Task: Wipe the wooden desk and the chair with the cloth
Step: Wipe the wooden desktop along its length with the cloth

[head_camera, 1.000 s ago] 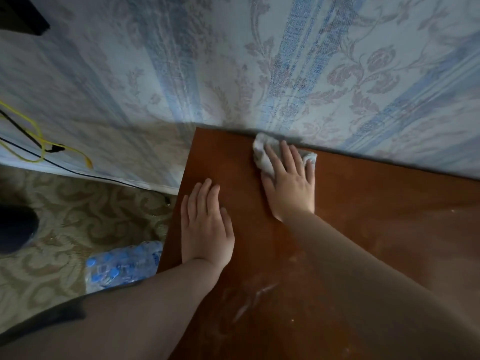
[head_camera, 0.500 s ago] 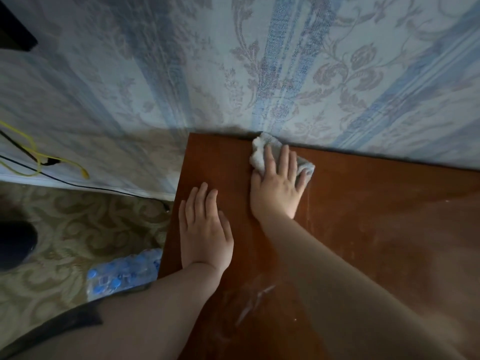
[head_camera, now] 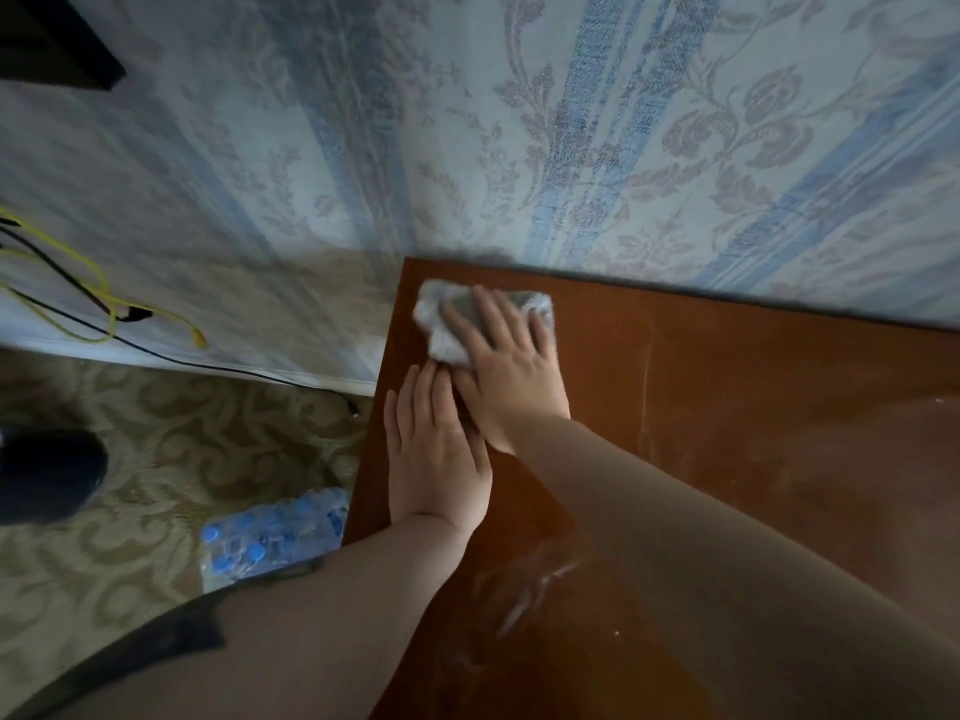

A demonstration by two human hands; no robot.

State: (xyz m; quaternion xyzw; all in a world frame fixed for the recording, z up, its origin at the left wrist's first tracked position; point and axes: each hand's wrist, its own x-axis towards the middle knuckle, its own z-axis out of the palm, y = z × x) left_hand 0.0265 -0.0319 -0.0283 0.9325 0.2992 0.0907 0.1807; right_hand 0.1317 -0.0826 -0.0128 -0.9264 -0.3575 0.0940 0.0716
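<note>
The reddish-brown wooden desk (head_camera: 753, 407) fills the right and lower part of the view, pushed against the wallpapered wall. A crumpled white cloth (head_camera: 441, 330) lies in the desk's far left corner. My right hand (head_camera: 509, 366) presses flat on the cloth, fingers spread toward the corner. My left hand (head_camera: 436, 454) rests flat on the desk near its left edge, fingertips touching my right hand, holding nothing. White dusty smears (head_camera: 535, 584) show on the desk nearer to me. No chair is in view.
A shrink-wrapped pack of blue-capped water bottles (head_camera: 275, 532) lies on the patterned carpet beside the desk's left edge. Yellow and black cables (head_camera: 109, 309) run along the wall at the left. A dark round object (head_camera: 47, 475) sits at the far left.
My right hand has slid the cloth leftward along the back edge into the far left corner. My left hand has stayed flat in the same spot.
</note>
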